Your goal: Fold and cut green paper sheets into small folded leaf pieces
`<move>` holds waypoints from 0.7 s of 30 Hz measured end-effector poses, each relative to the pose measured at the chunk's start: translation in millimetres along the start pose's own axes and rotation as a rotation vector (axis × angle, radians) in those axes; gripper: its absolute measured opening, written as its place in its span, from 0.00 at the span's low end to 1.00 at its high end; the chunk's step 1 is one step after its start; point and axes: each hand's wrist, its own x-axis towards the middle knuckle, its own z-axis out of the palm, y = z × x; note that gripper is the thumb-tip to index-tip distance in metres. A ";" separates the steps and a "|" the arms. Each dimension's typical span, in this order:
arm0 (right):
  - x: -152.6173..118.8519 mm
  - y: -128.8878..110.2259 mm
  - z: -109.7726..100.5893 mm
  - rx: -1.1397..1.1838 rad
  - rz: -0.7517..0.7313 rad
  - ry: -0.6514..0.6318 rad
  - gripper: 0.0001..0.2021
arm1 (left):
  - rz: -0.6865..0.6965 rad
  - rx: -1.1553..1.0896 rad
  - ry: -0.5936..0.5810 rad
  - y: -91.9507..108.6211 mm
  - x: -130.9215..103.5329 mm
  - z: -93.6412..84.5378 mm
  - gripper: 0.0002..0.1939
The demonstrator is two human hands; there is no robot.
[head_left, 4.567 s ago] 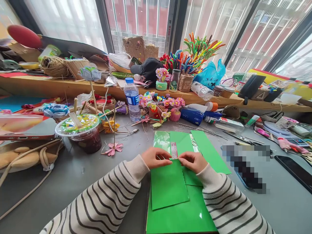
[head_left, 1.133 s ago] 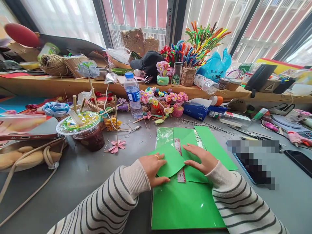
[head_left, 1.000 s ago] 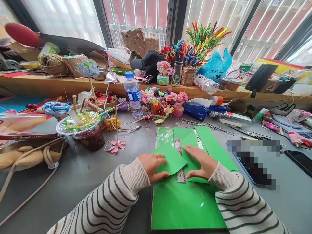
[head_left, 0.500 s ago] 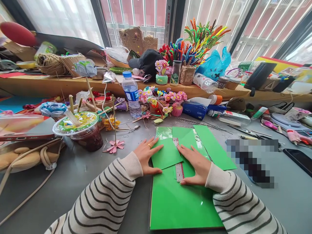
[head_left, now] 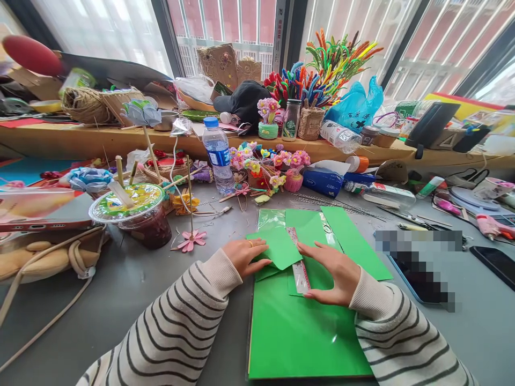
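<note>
My left hand [head_left: 246, 257] pinches the left side of a small green paper sheet [head_left: 281, 249], which is raised and bowed at that side. A narrow printed ruler [head_left: 301, 277] lies slanted, partly under this sheet, with a reddish right edge. My right hand [head_left: 336, 271] rests with fingers and thumb spread along the ruler's right edge. Beneath are larger green sheets [head_left: 298, 338] in a clear plastic sleeve, with another green piece [head_left: 354, 241] angled off at the right. The left fingertips partly cover the small sheet's edge.
Left stand a lidded drink cup [head_left: 147, 225] and a pink flower on a stick [head_left: 191, 241]. A water bottle [head_left: 218, 155] and fuzzy craft flowers [head_left: 261, 163] are behind the sheets. Phones [head_left: 497, 265] and a pink glue gun [head_left: 486, 225] lie right.
My left hand has gone from lying flat to pinching the small green sheet, whose left side has lifted. My right hand has shifted slightly right, and the ruler has tilted a little.
</note>
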 end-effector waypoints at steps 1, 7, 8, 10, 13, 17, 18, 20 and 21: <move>0.1 -0.8 -1.7 0.000 0.008 0.004 0.35 | 0.000 -0.011 -0.004 -0.4 0.3 -0.6 0.16; -0.4 2.2 -9.3 0.012 -0.040 0.124 0.22 | -0.088 -0.132 0.119 4.3 0.9 -13.0 0.13; -1.0 2.6 -10.3 0.016 -0.045 0.164 0.19 | -0.136 -0.199 0.181 5.9 1.0 -15.2 0.13; -2.6 1.7 -11.8 0.003 -0.007 0.277 0.15 | -0.269 -0.403 0.308 8.9 1.6 -18.0 0.13; -4.8 -2.8 -13.2 -0.068 0.161 0.524 0.13 | -0.481 -0.790 0.450 10.7 4.1 -17.3 0.13; -3.7 -3.8 -15.5 -0.158 0.468 0.871 0.13 | -0.709 -1.155 0.529 5.2 9.3 -10.5 0.13; -2.5 -2.0 -16.1 -0.113 0.535 0.950 0.13 | -0.752 -1.202 0.532 3.2 10.4 -9.1 0.12; 0.7 3.4 -17.0 0.106 0.614 1.102 0.14 | -0.803 -1.251 0.522 -0.3 11.8 -7.7 0.12; 2.3 6.4 -17.4 0.261 0.629 1.165 0.14 | -0.811 -1.255 0.508 -1.4 12.2 -7.8 0.12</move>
